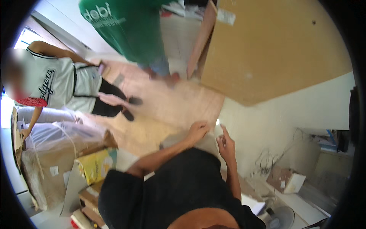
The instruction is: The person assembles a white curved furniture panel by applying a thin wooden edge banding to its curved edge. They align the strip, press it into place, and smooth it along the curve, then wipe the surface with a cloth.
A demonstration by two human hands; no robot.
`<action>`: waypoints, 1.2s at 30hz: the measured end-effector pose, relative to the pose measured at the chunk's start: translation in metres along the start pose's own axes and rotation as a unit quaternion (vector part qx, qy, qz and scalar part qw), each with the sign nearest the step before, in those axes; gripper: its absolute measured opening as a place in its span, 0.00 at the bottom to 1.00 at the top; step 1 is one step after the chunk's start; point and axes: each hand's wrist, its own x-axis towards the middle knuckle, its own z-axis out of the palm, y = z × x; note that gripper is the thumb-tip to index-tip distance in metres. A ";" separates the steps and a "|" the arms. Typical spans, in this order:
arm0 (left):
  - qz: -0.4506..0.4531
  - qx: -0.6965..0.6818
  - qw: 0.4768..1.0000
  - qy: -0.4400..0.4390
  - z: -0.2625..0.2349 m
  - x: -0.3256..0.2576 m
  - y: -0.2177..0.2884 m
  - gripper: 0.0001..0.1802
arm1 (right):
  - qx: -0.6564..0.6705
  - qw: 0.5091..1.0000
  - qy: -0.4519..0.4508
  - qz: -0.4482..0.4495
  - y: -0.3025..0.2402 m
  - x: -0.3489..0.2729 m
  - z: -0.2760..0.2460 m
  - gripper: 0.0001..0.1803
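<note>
My left hand is in front of my body, its fingers bent toward the right hand and too smeared to make out. Close by on the right is my right hand, raised with the index finger stretched out and the thumb apart; I see nothing held in it. Between the two hands shows a small bright white spot; whether it is a thing or a glint I cannot tell. The hands are apart from each other, above the place where the wooden floor meets a pale surface.
A large brown board leans at the upper right. One person in a green shirt stands ahead; another in a white jersey is at left, beside a plastic-wrapped carton. A yellow bag, tangled cables and a fan lie around me.
</note>
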 end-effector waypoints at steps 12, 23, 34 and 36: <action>-0.065 0.102 0.913 0.389 -0.265 -0.064 -0.235 0.22 | -0.020 0.953 0.174 -0.249 -0.222 0.271 0.006 0.17; -0.255 -0.219 0.762 0.553 -0.259 -0.110 -0.277 0.12 | -0.423 0.737 0.278 -0.449 -0.556 0.648 -0.059 0.09; -0.207 -0.150 0.815 0.521 -0.229 -0.059 -0.228 0.23 | -0.708 0.561 0.192 -0.385 -0.625 0.899 -0.022 0.17; -0.211 -0.166 0.809 0.523 -0.229 -0.045 -0.217 0.22 | -0.559 0.722 0.203 -0.354 -0.630 0.925 -0.019 0.17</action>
